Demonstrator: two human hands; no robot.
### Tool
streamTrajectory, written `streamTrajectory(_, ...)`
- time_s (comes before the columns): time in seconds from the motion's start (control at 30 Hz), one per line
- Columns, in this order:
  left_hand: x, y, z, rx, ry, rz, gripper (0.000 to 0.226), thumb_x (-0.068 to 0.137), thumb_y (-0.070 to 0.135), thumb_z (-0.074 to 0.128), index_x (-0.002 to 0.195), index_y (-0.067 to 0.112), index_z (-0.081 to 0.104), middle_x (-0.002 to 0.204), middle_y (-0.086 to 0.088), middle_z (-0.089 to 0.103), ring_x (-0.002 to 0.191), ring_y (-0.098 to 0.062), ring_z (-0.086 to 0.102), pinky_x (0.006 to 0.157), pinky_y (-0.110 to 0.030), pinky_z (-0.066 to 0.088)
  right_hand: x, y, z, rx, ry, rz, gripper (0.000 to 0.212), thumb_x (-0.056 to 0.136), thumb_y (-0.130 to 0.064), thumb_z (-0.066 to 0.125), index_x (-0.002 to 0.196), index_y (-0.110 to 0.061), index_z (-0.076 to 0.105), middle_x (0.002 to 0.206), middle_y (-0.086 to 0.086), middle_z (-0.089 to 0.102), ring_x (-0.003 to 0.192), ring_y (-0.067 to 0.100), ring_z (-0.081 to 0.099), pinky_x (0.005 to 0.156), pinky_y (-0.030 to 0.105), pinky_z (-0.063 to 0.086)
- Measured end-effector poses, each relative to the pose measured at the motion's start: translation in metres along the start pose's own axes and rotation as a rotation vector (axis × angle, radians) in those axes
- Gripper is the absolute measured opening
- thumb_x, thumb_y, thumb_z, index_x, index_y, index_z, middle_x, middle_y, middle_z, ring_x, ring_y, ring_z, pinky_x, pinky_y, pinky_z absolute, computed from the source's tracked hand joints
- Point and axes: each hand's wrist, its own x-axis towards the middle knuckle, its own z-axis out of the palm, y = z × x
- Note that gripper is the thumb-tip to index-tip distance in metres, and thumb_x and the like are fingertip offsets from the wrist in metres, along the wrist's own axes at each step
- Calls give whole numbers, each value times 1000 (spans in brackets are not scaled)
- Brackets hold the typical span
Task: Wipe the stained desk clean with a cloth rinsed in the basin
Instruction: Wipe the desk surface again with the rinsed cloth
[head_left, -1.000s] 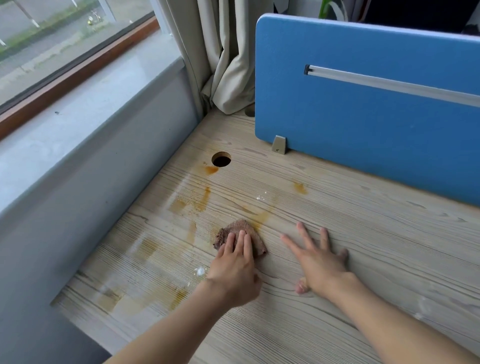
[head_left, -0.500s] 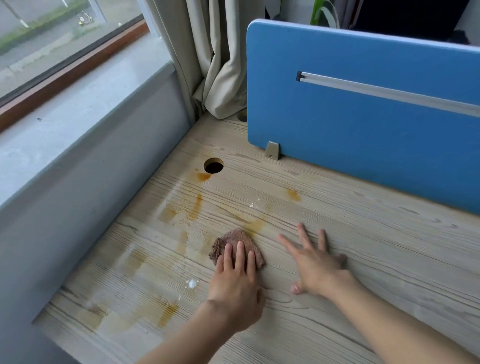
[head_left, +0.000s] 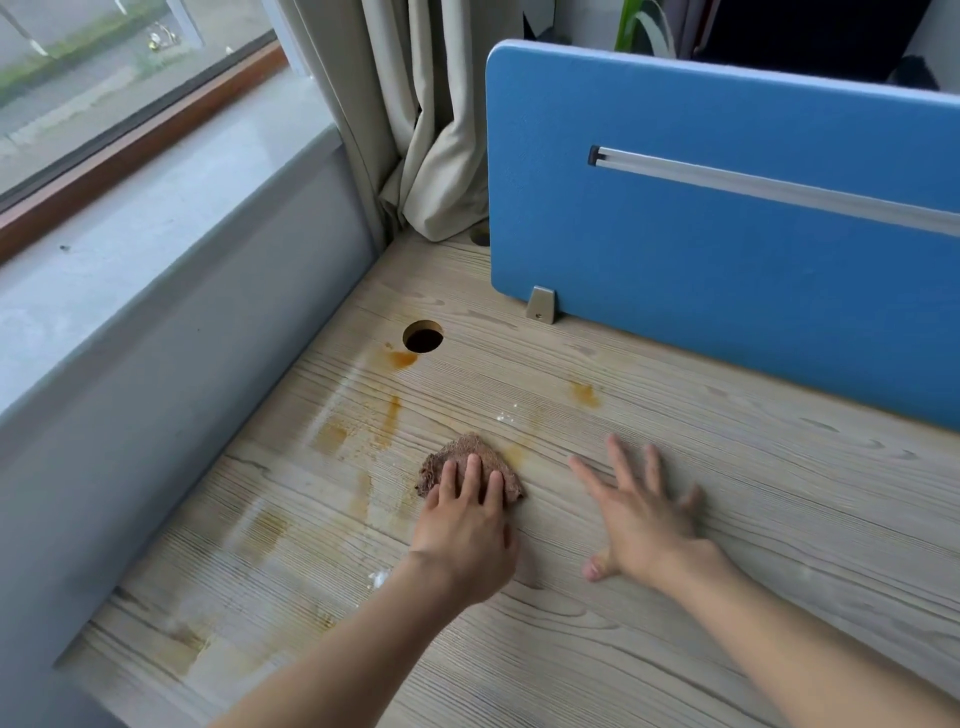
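A light wood-grain desk (head_left: 727, 519) carries orange-brown stains (head_left: 387, 415) across its left half, one by the round cable hole and one (head_left: 586, 394) near the blue divider. A small brown cloth (head_left: 465, 452) lies bunched on the desk among the stains. My left hand (head_left: 467, 525) presses down on the cloth with straight fingers. My right hand (head_left: 641, 514) lies flat on the bare wood just right of it, fingers spread. No basin is in view.
A blue divider panel (head_left: 727, 249) with a silver rail stands along the desk's far side. A round cable hole (head_left: 423, 336) sits at far left. A grey window ledge (head_left: 156, 291) borders the left edge; beige curtains (head_left: 415, 130) hang in the corner. White specks (head_left: 379, 578) dot the wood.
My left hand and the cloth have slid a little nearer and to the right across the stains. The right hand stays planted. The camera has shifted slightly.
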Motion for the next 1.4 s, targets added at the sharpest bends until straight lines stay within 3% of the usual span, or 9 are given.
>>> streamTrajectory(0.27, 2, -4, 1, 17, 5, 64, 71, 101, 45, 28, 159, 20, -2, 166, -9, -14, 151, -33, -16, 125, -45, 1, 4, -3, -7, 5, -29, 64, 123, 77, -53, 79, 150, -50, -20, 160, 5, -34, 147, 50, -14, 103, 72, 34)
streamTrajectory(0.7, 22, 4, -8, 12, 26, 48, 72, 99, 44, 28, 159, 17, -2, 165, -11, -14, 151, -36, -16, 125, -47, 2, 8, -2, -5, 22, -21, 53, 124, 77, -49, 80, 151, -50, -19, 160, 6, -34, 147, 51, -15, 103, 75, 31)
streamTrajectory(0.87, 9, 2, 0, 42, -10, 103, 73, 99, 44, 30, 159, 20, -2, 165, -9, -15, 150, -35, -18, 125, -48, 2, 12, 11, -14, 50, 55, 37, 124, 72, -55, 82, 151, -49, -14, 163, 2, -25, 149, 45, -5, 105, 69, 33)
streamTrajectory(0.97, 28, -2, -12, 9, 31, 83, 71, 99, 44, 31, 160, 21, 1, 166, -10, -11, 152, -35, -13, 125, -47, 4, 18, 20, -19, 72, 66, 73, 123, 75, -54, 80, 151, -50, -16, 162, 1, -29, 150, 43, -13, 106, 74, 26)
streamTrajectory(1.13, 18, 9, -4, 34, 22, 122, 74, 98, 45, 31, 159, 18, 0, 166, -11, -13, 151, -37, -17, 124, -49, 2, 22, 19, -17, 96, 47, 112, 118, 78, -50, 80, 152, -51, -12, 163, 3, -25, 149, 44, -11, 102, 70, 34)
streamTrajectory(1.4, 33, 16, -18, 46, 18, 96, 79, 97, 51, 32, 159, 17, -2, 165, -13, -15, 150, -38, -16, 124, -49, 2, 24, 21, -14, 119, 39, 109, 115, 78, -48, 80, 151, -52, -10, 163, 2, -25, 149, 44, -13, 103, 71, 31)
